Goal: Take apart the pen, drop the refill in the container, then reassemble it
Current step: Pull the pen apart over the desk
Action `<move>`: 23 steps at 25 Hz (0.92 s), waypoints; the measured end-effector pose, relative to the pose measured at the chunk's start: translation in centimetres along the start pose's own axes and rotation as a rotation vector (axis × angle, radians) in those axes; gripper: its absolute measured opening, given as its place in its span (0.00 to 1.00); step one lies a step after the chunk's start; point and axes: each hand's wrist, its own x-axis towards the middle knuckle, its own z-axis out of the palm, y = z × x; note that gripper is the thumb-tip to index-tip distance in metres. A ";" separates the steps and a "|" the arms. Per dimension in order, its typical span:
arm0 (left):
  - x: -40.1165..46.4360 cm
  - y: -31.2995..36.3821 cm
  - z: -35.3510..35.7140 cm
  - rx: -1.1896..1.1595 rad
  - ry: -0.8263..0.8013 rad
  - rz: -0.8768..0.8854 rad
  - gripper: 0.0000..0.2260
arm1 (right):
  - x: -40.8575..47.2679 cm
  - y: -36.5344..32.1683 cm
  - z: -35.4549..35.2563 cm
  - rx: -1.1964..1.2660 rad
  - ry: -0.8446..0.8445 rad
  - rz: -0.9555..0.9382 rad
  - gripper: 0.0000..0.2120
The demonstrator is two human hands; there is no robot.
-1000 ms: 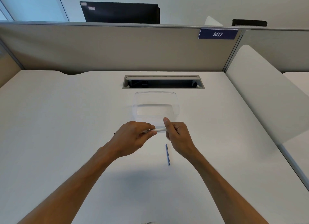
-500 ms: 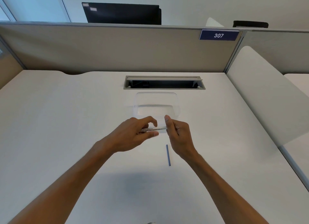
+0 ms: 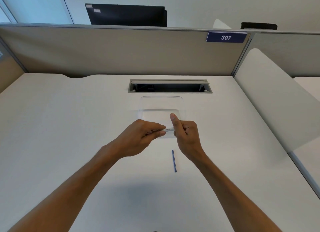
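Two hands grasp the pen barrel (image 3: pixel 167 129) — left hand (image 3: pixel 142 136), right hand (image 3: pixel 186 134); refill (image 3: pixel 174 160) lies below the grip, not yet in the container (image 3: pixel 161 100) — reassembly remains.

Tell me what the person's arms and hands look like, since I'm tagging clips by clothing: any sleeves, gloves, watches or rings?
Both forearms are bare right down to the bottom edge of the frame: no sleeves show. The left hand and the right hand wear no gloves. No watch, band or ring can be seen on either wrist or on the fingers in view.
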 end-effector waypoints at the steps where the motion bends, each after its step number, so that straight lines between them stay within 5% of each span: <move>1: 0.1 0.1 -0.1 -0.044 -0.033 -0.019 0.11 | 0.0 -0.1 -0.1 0.002 -0.011 -0.017 0.29; 9: 0.4 -0.1 -1.1 -0.294 -0.260 -0.137 0.15 | 0.0 -0.8 -0.1 -0.034 -0.057 -0.137 0.27; 16: -0.1 -0.2 0.3 0.166 0.060 -0.059 0.12 | -0.2 0.1 0.3 -0.038 0.050 0.001 0.29; 23: -0.4 -0.5 -0.2 0.123 0.137 0.053 0.14 | -0.1 -0.5 0.3 -0.014 -0.026 0.013 0.30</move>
